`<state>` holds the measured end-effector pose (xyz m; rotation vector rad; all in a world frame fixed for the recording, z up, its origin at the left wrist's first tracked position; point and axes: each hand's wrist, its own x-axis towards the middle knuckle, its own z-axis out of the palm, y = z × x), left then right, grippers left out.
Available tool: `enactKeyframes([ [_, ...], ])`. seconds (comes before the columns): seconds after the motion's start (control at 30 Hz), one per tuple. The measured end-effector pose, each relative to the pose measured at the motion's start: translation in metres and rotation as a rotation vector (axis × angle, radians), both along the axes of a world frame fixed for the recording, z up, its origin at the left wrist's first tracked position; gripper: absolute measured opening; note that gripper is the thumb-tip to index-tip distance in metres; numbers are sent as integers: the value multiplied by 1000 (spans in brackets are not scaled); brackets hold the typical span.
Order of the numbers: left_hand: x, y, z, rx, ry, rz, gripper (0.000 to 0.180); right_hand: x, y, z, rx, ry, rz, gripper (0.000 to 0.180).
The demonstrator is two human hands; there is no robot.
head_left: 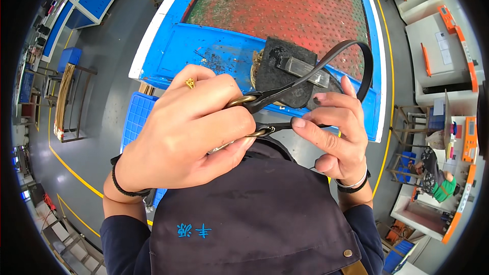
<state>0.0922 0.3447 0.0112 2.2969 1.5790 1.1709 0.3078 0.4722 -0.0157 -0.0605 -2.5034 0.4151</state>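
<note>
A narrow black strap (368, 63) with brass-coloured clasps (243, 101) at its ends arches up in front of me. My left hand (191, 127) is closed on the clasps, its fingers wrapped round them so that they are partly hidden. Part-curled, my right hand (336, 127) is on the lower run of the strap, with one fingertip against it; where the strap runs behind the fingers is hidden. Just below both hands is a dark apron (249, 209) with a metal snap near its right corner.
Ahead stands a blue bench (168, 53) with a worn red and green studded top (285, 5). On its near ledge lie a black pad (288, 53) and a clear block (318, 77). A blue crate (137, 117) is at left; another person (445, 186) is far right.
</note>
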Motion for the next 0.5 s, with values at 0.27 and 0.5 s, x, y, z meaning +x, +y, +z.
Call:
enactKeyframes([
  [0.27, -1, 2, 0, 1, 21, -26, 19, 4, 4, -3, -50, 24, -100, 56],
  [0.5, -3, -3, -6, -12, -26, 43, 15, 51, 41, -57, -143, 614, -696, 50],
])
